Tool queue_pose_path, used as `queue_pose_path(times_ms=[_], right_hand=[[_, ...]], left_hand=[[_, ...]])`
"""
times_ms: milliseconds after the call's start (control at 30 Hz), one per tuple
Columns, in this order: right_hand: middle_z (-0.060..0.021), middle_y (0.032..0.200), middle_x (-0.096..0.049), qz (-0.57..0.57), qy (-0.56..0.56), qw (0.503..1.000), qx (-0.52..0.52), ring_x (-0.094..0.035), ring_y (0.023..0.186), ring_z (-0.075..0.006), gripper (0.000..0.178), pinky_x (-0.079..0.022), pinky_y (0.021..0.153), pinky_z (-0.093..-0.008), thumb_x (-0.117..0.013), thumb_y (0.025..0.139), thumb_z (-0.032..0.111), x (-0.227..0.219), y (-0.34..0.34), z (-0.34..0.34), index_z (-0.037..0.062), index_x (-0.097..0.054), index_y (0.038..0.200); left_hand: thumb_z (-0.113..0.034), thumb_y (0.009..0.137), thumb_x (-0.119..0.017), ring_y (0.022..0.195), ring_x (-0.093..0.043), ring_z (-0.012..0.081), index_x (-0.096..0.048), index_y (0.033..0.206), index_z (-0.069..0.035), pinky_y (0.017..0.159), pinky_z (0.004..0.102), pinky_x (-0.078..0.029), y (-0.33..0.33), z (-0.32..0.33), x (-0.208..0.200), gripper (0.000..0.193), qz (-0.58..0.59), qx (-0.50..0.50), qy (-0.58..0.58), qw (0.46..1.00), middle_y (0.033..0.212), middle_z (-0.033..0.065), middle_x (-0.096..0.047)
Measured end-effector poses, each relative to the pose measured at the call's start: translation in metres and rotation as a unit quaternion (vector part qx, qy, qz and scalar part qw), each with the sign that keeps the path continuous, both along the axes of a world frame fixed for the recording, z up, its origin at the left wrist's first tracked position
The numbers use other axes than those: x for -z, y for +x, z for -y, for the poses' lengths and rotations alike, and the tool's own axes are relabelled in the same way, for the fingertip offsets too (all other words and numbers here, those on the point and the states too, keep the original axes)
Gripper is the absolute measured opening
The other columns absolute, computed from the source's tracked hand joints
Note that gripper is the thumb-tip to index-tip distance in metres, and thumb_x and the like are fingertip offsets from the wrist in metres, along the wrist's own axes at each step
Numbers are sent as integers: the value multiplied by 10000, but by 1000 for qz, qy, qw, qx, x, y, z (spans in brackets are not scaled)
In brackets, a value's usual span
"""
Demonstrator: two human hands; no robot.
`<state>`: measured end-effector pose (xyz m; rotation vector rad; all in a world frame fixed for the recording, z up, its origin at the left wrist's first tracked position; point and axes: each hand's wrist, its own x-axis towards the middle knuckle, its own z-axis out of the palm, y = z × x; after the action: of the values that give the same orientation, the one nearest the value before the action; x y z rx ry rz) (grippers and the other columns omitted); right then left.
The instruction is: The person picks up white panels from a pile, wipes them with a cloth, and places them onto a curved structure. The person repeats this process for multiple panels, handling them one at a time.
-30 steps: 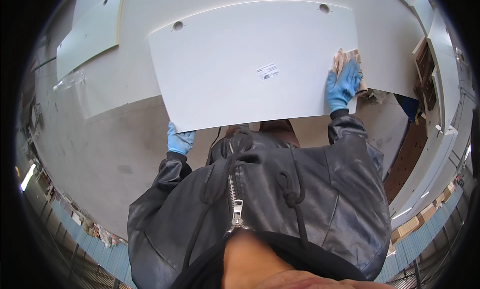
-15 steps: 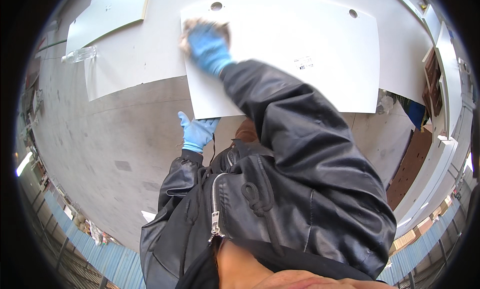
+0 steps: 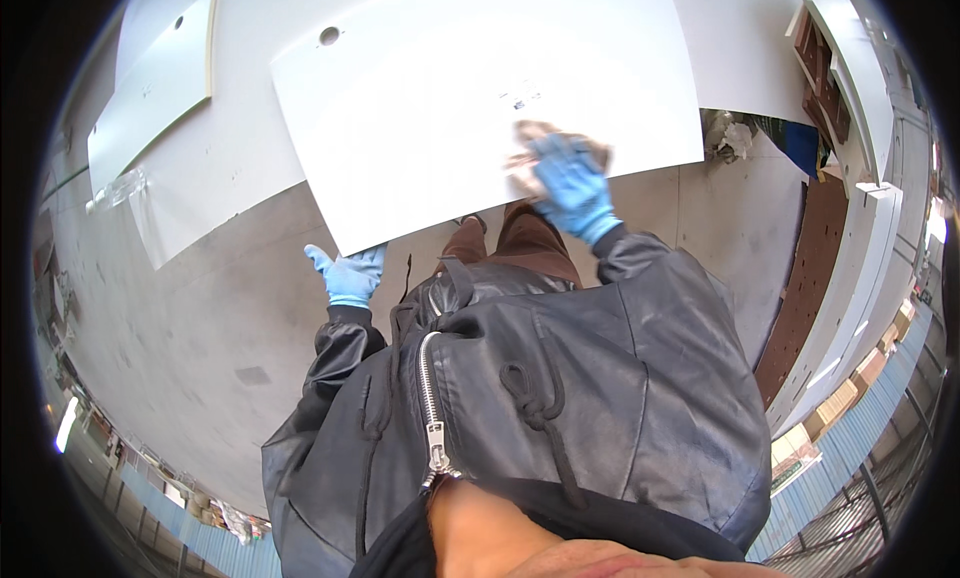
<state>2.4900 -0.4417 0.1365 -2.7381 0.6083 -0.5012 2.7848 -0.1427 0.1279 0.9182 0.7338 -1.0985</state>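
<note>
A large white panel with a round hole near its far left corner lies in front of me. My right hand, in a blue glove, holds a beige-brown cloth against the panel near its front right edge; both are a little blurred. Just beyond the cloth is a small dark-printed label on the panel. At the front left corner, my gloved left hand meets the panel's edge, thumb spread away and fingers extended. Its fingertips are partly covered by the panel.
More white panels lie to the left, beside a clear plastic bottle. On the right stand brown boards and long white boards. Crumpled plastic lies past the panel's right edge.
My right hand has swept the cloth from the panel's far left to its front right. My view has shifted, and the left hand remains at the front left corner.
</note>
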Motion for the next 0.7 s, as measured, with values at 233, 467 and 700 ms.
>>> queue_pose_path(times_ms=[233,467,700], right_hand=[[-136,1412,-547,-4,-100,962,255,-504,1325,-313,459,-322,1152,-465,-554,967,349,27,-131,121,29,-575,1295],[-161,1290,-619,122,168,833,514,-568,1229,-258,404,-434,1041,-326,-544,1018,247,52,-186,186,-21,-554,1320],[-204,1212,-644,136,-25,888,438,-626,1094,-360,408,-491,948,-403,-550,989,314,-10,-168,330,48,-591,1295]], left_hand=[[-853,835,-352,1412,-364,375,-310,1535,-98,1170,548,-297,0,9,12,1031,38,2,80,996,1570,157,-334],[-846,857,-298,1399,-388,361,-324,1532,-116,1157,531,-324,-3,22,10,995,72,-1,126,989,1553,135,-376],[-870,814,-366,1347,-434,346,-459,1464,-172,1147,515,-319,-6,35,13,958,44,-62,168,983,1508,89,-458]])
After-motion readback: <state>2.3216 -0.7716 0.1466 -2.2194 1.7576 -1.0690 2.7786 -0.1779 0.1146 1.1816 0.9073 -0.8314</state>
